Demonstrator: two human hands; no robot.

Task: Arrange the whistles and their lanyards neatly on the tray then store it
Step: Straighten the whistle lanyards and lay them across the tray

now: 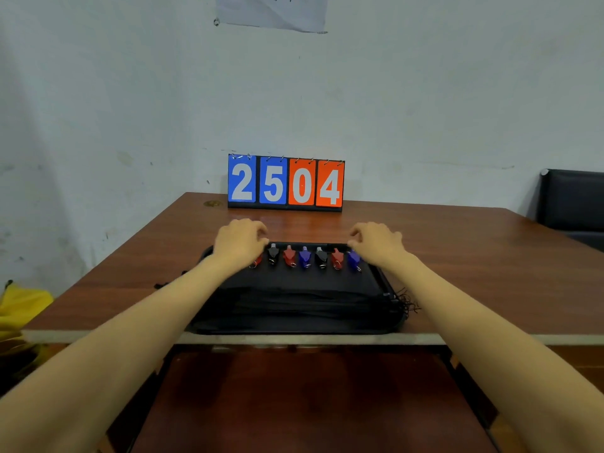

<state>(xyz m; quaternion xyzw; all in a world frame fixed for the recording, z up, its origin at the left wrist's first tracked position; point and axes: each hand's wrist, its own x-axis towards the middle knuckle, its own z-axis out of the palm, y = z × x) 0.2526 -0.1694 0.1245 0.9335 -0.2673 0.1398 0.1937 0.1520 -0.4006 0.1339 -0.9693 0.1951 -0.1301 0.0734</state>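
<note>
Head view: black tray (382,281) sits on the brown surface (474,256) near the front edge, long side going L to R. Whistles (305,256) lie in one row along its far side, red, black & blue. The lanyards (294,299) lie in a dark bunch toward the person. L hand (240,243) is at the far L corner, partly over one red whistle (257,260). R hand (377,243) is at the far R corner, just beside the last blue whistle (353,259). Fingers (263,238) on both hands curl down at the far rim; can't tell if they grip it. Row looks done, so prob. next is lifting the tray to store it. Each hand is at one end, so a two-hand lift fits. Lanyard ends (407,304) stick out past the near R corner & could snag.
</note>
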